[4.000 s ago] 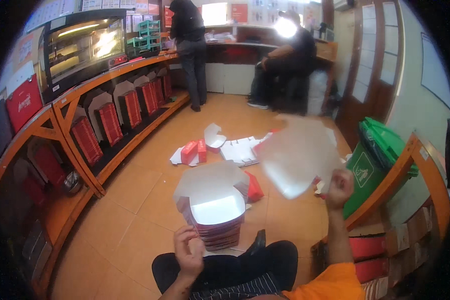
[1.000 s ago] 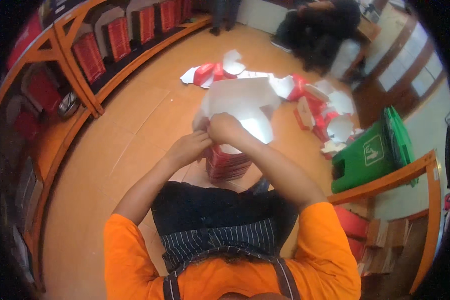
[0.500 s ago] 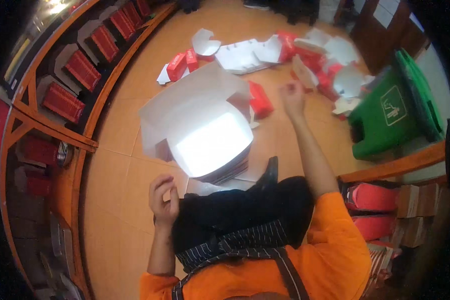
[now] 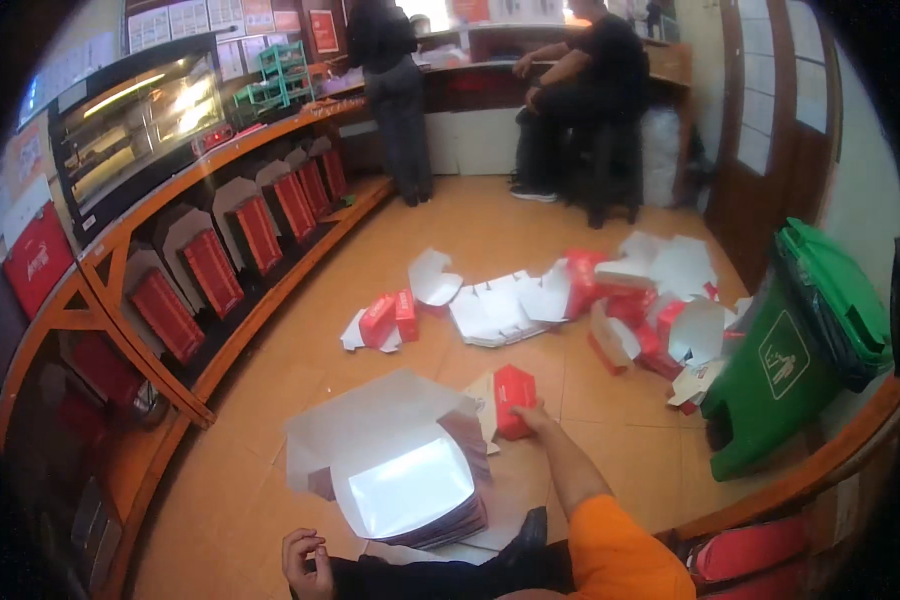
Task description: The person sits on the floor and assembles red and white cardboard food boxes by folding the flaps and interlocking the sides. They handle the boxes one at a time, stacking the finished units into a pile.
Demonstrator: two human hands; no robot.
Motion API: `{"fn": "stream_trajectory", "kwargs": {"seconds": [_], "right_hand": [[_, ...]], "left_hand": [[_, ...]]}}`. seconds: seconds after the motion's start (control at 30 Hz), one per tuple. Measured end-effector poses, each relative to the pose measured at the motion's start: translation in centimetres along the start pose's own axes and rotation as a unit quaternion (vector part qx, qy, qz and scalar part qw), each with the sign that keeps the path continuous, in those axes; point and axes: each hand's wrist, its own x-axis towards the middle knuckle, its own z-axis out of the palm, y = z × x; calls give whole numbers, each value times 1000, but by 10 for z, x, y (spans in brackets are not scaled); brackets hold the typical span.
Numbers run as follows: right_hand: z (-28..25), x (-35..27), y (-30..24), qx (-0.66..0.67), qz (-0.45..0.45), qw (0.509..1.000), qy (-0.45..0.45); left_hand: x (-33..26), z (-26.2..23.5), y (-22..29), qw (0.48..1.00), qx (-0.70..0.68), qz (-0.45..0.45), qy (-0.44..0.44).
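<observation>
"What did each hand do?"

"From my station I recorded the right hand (image 4: 534,416) gripping the right edge of a red carton (image 4: 515,396), just beyond the stack of nested boxes (image 4: 410,490) and to its right. The left hand (image 4: 308,562) was empty, fingers loosely curled, near the stack's lower left."

"Markings?"

"I noted print on the carton's cream flap (image 4: 482,405), too small to read, and a framed white pictogram (image 4: 785,362) of a figure on the green bin (image 4: 735,425)."
</observation>
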Motion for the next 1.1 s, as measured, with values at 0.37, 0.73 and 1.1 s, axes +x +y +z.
{"fn": "stream_trajectory", "kwargs": {"seconds": [0.37,0.73,1.1], "right_hand": [[-152,-288,-65,466,-117,810,-336],[-46,-473,-46,163,305,824,-449],[-12,-547,-94,232,-69,824,-512]], "left_hand": [[-43,19,31,965,-236,10,-109],[-41,-4,68,764,-387,10,-516],[-100,-74,51,881,-403,-57,-241]]}}
